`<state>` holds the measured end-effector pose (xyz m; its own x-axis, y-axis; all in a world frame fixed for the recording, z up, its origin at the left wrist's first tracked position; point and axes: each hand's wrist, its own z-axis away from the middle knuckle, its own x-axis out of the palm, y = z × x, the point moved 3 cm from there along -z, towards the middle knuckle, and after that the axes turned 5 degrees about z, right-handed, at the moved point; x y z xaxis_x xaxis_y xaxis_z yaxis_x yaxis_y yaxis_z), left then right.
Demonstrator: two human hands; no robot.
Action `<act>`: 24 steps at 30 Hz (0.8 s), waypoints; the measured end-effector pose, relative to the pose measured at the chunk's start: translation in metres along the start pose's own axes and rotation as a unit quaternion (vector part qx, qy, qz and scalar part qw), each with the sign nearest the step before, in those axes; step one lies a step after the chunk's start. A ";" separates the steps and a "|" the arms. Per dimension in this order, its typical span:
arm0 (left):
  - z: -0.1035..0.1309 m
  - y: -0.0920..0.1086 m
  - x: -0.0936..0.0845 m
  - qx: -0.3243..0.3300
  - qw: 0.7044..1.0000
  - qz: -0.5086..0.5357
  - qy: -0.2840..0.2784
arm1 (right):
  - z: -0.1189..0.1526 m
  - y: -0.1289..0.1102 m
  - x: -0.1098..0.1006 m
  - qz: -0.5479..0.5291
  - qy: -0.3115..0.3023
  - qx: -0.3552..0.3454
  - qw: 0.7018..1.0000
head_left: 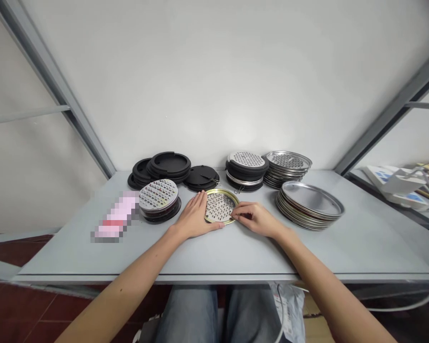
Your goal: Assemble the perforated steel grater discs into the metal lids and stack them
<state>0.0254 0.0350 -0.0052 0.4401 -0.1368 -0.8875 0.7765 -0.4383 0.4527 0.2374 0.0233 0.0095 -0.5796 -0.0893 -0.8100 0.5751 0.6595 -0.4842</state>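
Probably to steady the gold-rimmed disc (219,207) between both hands, the left hand (194,217) spreads wide along its edge. The right hand (254,218) pinches narrowly opposite; what it grips, I cannot tell.

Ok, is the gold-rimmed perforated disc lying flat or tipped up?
Flat: its whole round face shows upward, low between both hands.

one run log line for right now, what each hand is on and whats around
left: holds rim of gold-edged perforated disc | right: fingers at its right edge | nearby: black discs
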 end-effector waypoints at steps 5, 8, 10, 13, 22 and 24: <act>0.000 -0.001 0.000 -0.008 1.000 0.010 0.006 | 0.001 0.001 0.001 -0.003 0.000 -0.004 1.000; 0.000 -0.002 0.000 -0.012 1.000 0.022 0.015 | 0.001 0.002 0.003 -0.004 0.003 -0.007 1.000; 0.000 -0.002 0.000 -0.009 0.999 0.025 0.021 | 0.002 0.002 0.004 -0.002 0.007 -0.008 1.000; 0.000 -0.003 0.000 -0.005 0.999 0.024 0.026 | 0.002 0.003 0.005 -0.001 0.013 -0.008 1.000; -0.001 -0.001 -0.002 -0.017 0.999 0.022 0.023 | 0.003 0.003 0.005 0.049 0.018 -0.018 0.998; -0.001 -0.002 -0.002 -0.017 0.999 0.021 0.024 | 0.003 0.005 0.005 0.062 0.019 -0.021 0.998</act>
<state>0.0237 0.0369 -0.0045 0.4926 -0.1114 -0.8631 0.7714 -0.4034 0.4923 0.2386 0.0237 0.0019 -0.5281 0.0223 -0.8489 0.6195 0.6938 -0.3672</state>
